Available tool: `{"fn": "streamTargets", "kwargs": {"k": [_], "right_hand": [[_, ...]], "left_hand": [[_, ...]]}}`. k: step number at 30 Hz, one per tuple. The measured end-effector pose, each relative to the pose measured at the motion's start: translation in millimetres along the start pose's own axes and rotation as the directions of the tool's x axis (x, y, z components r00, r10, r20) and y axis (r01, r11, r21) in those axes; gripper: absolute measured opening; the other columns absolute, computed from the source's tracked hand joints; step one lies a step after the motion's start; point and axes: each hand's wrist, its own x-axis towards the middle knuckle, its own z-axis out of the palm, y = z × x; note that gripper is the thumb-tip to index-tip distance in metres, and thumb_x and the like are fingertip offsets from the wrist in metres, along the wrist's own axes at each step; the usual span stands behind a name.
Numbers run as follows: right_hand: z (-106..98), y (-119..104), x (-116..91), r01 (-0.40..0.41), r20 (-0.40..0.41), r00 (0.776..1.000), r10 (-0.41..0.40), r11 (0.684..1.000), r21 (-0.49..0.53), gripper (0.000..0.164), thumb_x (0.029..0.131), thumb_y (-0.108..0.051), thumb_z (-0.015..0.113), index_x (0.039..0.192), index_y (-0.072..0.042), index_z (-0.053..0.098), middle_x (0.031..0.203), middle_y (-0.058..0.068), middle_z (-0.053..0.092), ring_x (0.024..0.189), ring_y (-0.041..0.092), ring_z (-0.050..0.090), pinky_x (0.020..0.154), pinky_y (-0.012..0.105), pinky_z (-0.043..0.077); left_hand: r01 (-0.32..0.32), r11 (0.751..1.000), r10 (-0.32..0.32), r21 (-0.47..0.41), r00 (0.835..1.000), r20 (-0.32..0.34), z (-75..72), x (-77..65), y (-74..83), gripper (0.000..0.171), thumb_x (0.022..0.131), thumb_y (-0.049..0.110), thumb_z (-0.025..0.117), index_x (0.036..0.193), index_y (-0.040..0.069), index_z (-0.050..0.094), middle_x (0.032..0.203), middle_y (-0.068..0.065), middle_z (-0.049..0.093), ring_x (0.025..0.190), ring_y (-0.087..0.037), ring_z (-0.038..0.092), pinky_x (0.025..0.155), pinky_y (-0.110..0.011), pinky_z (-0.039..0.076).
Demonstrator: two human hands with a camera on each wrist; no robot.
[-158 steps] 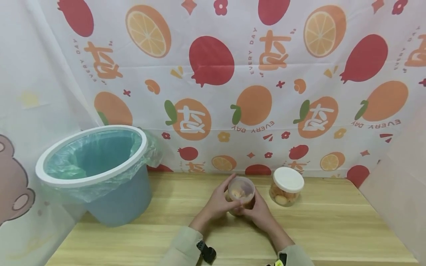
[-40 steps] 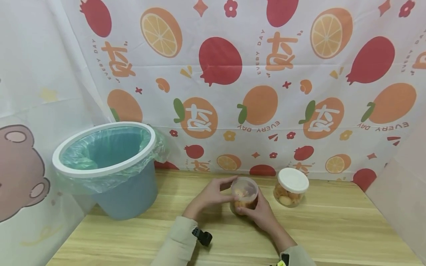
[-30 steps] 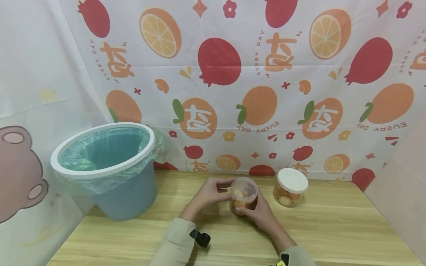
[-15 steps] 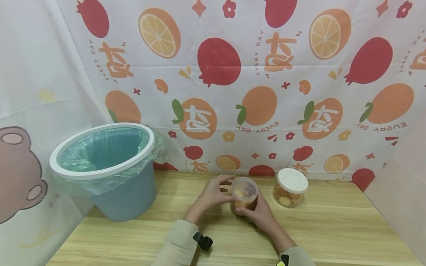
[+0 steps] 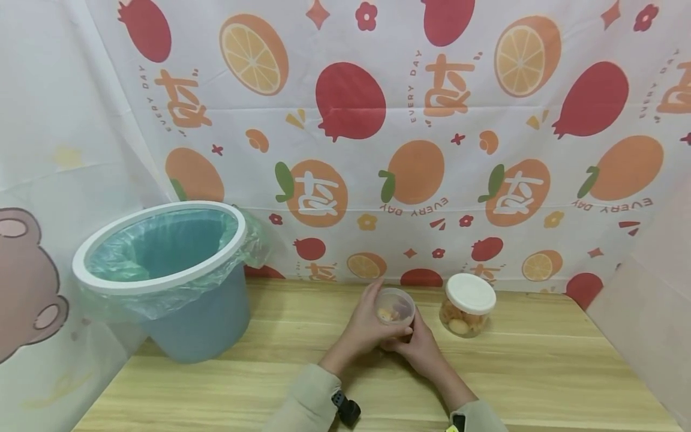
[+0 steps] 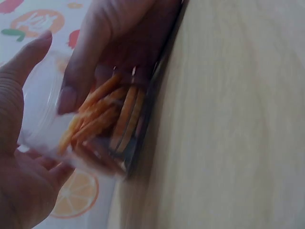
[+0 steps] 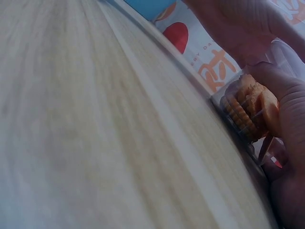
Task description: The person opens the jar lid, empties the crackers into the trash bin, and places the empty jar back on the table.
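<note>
A clear plastic jar (image 5: 400, 309) with a translucent top stands on the wooden table between both hands. Golden biscuits (image 6: 102, 114) show through its side in the left wrist view. My left hand (image 5: 360, 330) grips round the upper part, thumb across the front and fingers behind. Lower down, my right hand (image 5: 423, 355) holds the jar body, its thumb pressed along the side in the left wrist view. Whether a separate lid covers the top, I cannot tell. The hands hide much of the jar's lower front in the head view.
To the right stands a second jar (image 5: 462, 321) of biscuits under a white lid (image 5: 471, 293). A blue bin (image 5: 200, 327) with a green liner bag is at the left. A fruit-print cloth (image 5: 345, 180) hangs along the back edge of the wooden table (image 5: 534, 372).
Half a second ago my left hand sat at the jar's left with spread fingers. It has turned and come right, its thumb now across the front. My right hand and the jar stay put.
</note>
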Motion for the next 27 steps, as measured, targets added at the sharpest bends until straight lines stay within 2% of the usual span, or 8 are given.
{"fn": "streamTargets", "kwargs": {"k": [4,9,14,19,27], "right_hand": [[0.6,0.2,-1.1,-0.002,0.006,1.0,0.002,1.0,0.009,0.1,0.078,-0.025,0.088,0.158,-0.027,0.028,0.151,0.007,0.051,0.137,0.025,0.05,0.11,0.03,0.043],[0.5,-0.1,-1.1,0.001,0.002,1.0,-0.001,1.0,0.008,0.099,0.078,-0.025,0.088,0.157,-0.025,0.029,0.15,0.005,0.052,0.136,0.022,0.051,0.109,0.027,0.043],[0.1,-2.7,0.3,-0.011,0.014,1.0,0.01,0.998,0.059,0.095,0.078,-0.022,0.088,0.156,-0.023,0.032,0.147,0.003,0.054,0.132,0.017,0.054,0.106,0.022,0.044],[-0.2,-4.5,0.4,-0.008,0.026,1.0,0.006,0.997,0.075,0.09,0.08,-0.02,0.086,0.154,-0.023,0.034,0.143,0.004,0.056,0.125,0.015,0.056,0.101,0.022,0.046],[-0.4,-5.4,-0.1,-0.011,0.008,1.0,0.01,0.999,0.053,0.091,0.078,-0.022,0.088,0.152,-0.03,0.036,0.143,0.004,0.056,0.128,0.02,0.055,0.103,0.027,0.046]], "left_hand": [[0.002,1.0,-0.002,-0.004,1.0,0.002,2.5,-0.9,0.7,0.116,0.07,0.036,0.092,0.162,0.017,0.024,0.169,-0.011,0.021,0.153,-0.035,0.027,0.115,-0.063,0.034],[0.006,1.0,-0.005,-0.018,0.998,0.06,-2.3,-2.5,2.0,0.109,0.074,0.039,0.089,0.161,0.018,0.027,0.164,-0.01,0.032,0.148,-0.034,0.037,0.114,-0.059,0.036],[-0.026,0.998,0.018,0.055,0.992,0.128,-14.8,-3.5,4.1,0.096,0.082,0.045,0.08,0.16,0.017,0.031,0.162,-0.013,0.037,0.147,-0.035,0.038,0.116,-0.06,0.036],[-0.06,0.988,0.034,0.143,0.984,0.177,-27.9,-1.5,5.1,0.088,0.086,0.045,0.076,0.158,0.015,0.035,0.16,-0.014,0.041,0.147,-0.035,0.04,0.115,-0.058,0.038],[-0.046,0.987,0.01,0.156,0.974,0.225,-49.6,-0.3,11.8,0.075,0.088,0.037,0.078,0.15,0.008,0.048,0.152,-0.015,0.051,0.142,-0.039,0.046,0.112,-0.059,0.041]]}}
